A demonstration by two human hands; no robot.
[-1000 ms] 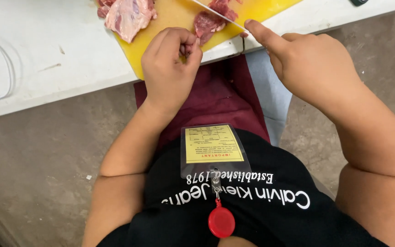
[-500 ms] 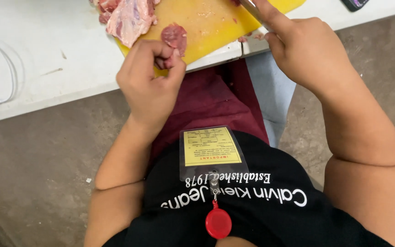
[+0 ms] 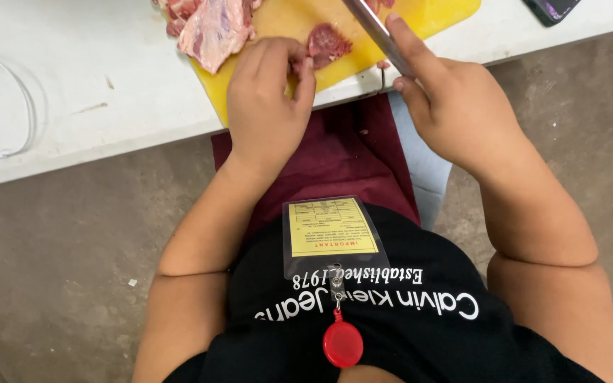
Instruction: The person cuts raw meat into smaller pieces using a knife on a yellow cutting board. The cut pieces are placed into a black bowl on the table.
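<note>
Pinching with curled fingertips (image 3: 299, 67), the left hand (image 3: 267, 106) clamps the near edge of a small round dark-red piece of raw meat (image 3: 328, 44), which lies on the yellow plastic cutting board (image 3: 434, 15) close to the board's front edge. Beside it, the right hand (image 3: 455, 106) is closed around the handle of a steel-bladed knife (image 3: 374, 27), the index finger stretched along the blade's spine; the handle itself is hidden in the fist. That blade runs slantwise up the board, just to the right of the small piece, and whether it touches the meat cannot be told. Farther out, a larger pale pink slab of raw meat with fat (image 3: 211, 27) rests at the board's left corner, apart from both hands. All of this sits on a white table (image 3: 94, 106), the board reaching the table's front edge. Towards the table's left edge lies a thin white cable (image 3: 23, 113) in a loop, and a dark flat phone-like object (image 3: 553, 8) lies at its far right edge. Below the table edge hangs a maroon apron (image 3: 335, 163) over the person's lap, with a yellow card in a clear sleeve (image 3: 331, 230) and a round red badge reel (image 3: 343, 343) on the black shirt
</note>
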